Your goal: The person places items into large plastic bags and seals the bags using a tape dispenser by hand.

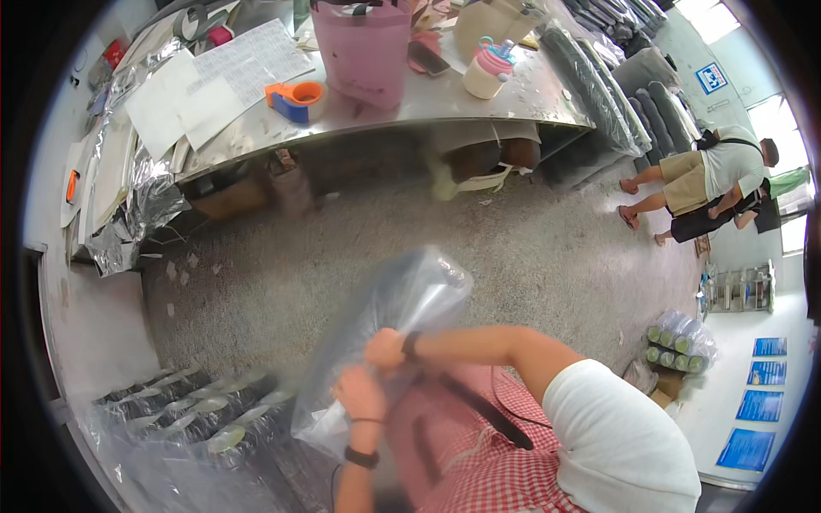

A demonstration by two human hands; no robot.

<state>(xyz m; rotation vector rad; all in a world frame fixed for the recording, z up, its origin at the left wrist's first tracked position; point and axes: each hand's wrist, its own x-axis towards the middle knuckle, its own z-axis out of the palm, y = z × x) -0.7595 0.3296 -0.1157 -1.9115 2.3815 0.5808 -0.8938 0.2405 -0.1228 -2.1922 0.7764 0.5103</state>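
A large, long bundle in a clear plastic bag (419, 286) slants in front of my body, grey and shiny and blurred by motion. What lies inside it I cannot make out. My right hand (386, 349) reaches across from the right and is closed on the plastic along the bundle's near side. Just below it, my left hand (360, 395) is also closed on the plastic, close to the right one. A loose, pale end of the bag hangs beside my left hand. The fingers are smeared and partly hidden.
Several plastic-wrapped rolls (227, 440) stand at lower left. Ahead runs a metal-topped table (359, 126) with papers, an orange-and-blue tape dispenser (297, 100), a pink bag (363, 51) and a bottle (490, 70). A stool (483, 181) sits under it. Two people (714, 175) are at the right.
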